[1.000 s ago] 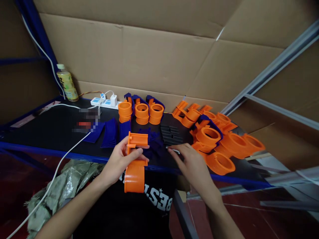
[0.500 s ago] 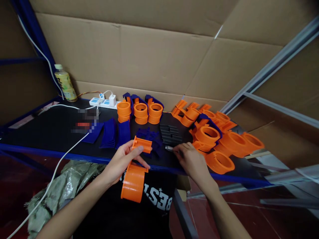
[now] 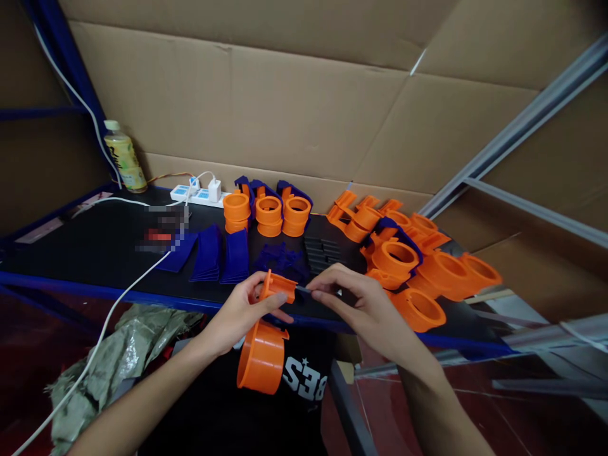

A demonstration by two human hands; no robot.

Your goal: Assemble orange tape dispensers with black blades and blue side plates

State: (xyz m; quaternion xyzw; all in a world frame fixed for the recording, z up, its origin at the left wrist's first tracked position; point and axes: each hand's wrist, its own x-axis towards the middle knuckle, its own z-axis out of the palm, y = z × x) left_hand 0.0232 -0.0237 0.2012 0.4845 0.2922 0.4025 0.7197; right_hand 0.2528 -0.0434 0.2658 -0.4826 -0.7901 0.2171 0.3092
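Note:
My left hand [image 3: 244, 310] is closed around an orange plastic part with a wide ring [image 3: 263, 360] hanging below the fingers. The part's upper channel-shaped piece [image 3: 281, 289] sits between thumb and fingers, above the table's front edge. In a pinch of thumb and forefinger, my right hand [image 3: 354, 297] holds a slim grey tool [image 3: 303, 289], mostly covered by the fingers. Its tip meets the right end of the channel piece; whether it goes inside I cannot tell. Just behind the hands lie small dark blue pieces [image 3: 280, 256] and a row of black bars [image 3: 323, 253].
Assembled orange-and-blue parts [image 3: 297, 212] stand at the back, beside a white power strip [image 3: 202, 196]. More orange ring parts [image 3: 420, 309] crowd the right side. Blue plates [image 3: 206, 254] lie left of centre. A white cable [image 3: 128, 288] hangs over the front edge near a bottle [image 3: 126, 161].
My right hand has lifted the slim grey tool off the table and brought it left to the orange part. The left hand has shifted slightly right, turning the part a little.

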